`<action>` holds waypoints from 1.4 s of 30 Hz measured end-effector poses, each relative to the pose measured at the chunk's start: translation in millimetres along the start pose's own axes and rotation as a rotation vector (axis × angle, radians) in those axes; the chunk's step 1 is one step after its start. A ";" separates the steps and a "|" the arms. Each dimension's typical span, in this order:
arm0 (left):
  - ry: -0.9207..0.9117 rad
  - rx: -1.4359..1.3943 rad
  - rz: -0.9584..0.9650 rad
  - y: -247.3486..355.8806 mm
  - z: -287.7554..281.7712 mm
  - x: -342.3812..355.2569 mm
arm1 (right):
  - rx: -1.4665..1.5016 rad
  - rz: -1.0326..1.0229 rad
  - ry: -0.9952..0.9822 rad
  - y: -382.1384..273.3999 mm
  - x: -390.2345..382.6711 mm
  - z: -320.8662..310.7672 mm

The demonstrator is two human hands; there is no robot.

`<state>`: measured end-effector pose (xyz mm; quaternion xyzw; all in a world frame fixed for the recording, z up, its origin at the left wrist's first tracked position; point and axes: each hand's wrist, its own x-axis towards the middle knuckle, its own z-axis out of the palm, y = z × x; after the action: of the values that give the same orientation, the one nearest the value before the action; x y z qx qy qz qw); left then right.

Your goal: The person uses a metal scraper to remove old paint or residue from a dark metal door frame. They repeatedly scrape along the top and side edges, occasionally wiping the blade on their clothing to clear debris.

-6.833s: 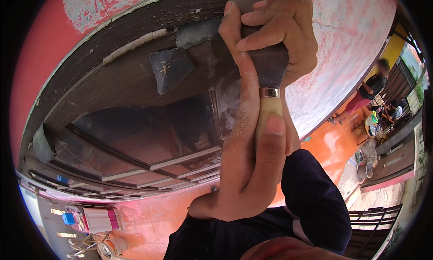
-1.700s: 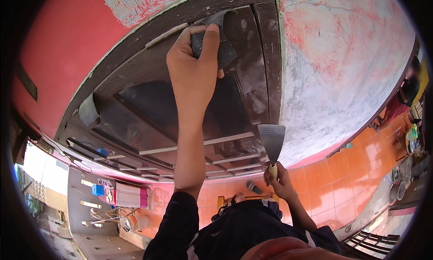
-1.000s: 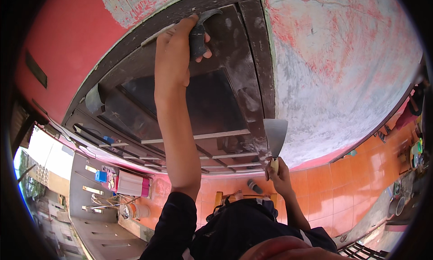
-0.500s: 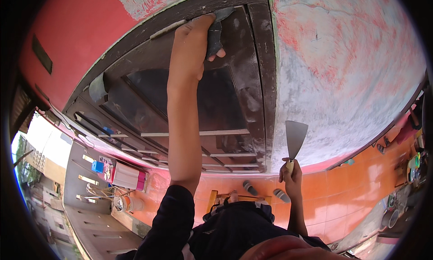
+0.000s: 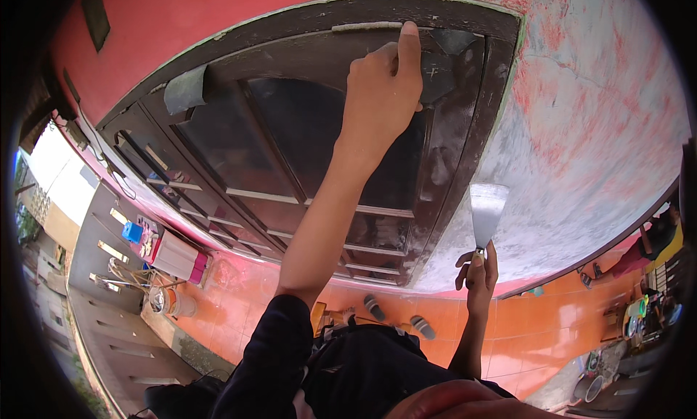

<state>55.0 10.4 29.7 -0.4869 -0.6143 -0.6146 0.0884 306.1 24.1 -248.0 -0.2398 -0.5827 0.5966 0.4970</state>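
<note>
My left hand (image 5: 385, 88) is raised to the top of the dark brown wooden window (image 5: 435, 165). Its forefinger lies straight up against the frame and the other fingers are curled. A grey, torn-edged sheet (image 5: 439, 78), perhaps sandpaper or film, hangs at this upper corner; its near edge goes behind the hand, which appears to grip it. How the fingertips hold it is hidden. Lower down on the right, my right hand (image 5: 477, 274) holds a putty knife (image 5: 488, 212) by its handle, blade pointing up, before the mottled wall.
Another grey flap (image 5: 185, 91) hangs at the window's left corner. The wall (image 5: 595, 143) on the right has patchy pink and whitish paint. Sandals (image 5: 421, 327) lie on the orange tiled floor (image 5: 523, 324). A bucket (image 5: 174, 303) stands at left; a person (image 5: 657, 237) is at far right.
The view has shifted, so the window sits further right. My left forefinger now points up along the frame, and more of the grey sheet shows. The putty knife has tilted, its blade catching light.
</note>
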 end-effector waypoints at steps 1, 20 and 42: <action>0.108 0.061 0.092 -1.9 -2.3 -9.8 | 0.036 -0.054 -0.053 -10.4 6.7 0.2; 0.183 0.556 0.779 -13.7 12.4 0.6 | 0.276 -0.157 -0.313 -203.0 122.0 150.2; 0.086 0.687 0.976 -30.4 -38.5 37.1 | 0.548 -0.199 -0.172 -177.9 117.4 231.0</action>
<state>-4.2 3.1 44.4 -0.6313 -0.4790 -0.2883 0.5375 116.1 -9.8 0.1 0.0128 -0.4606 0.6982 0.5480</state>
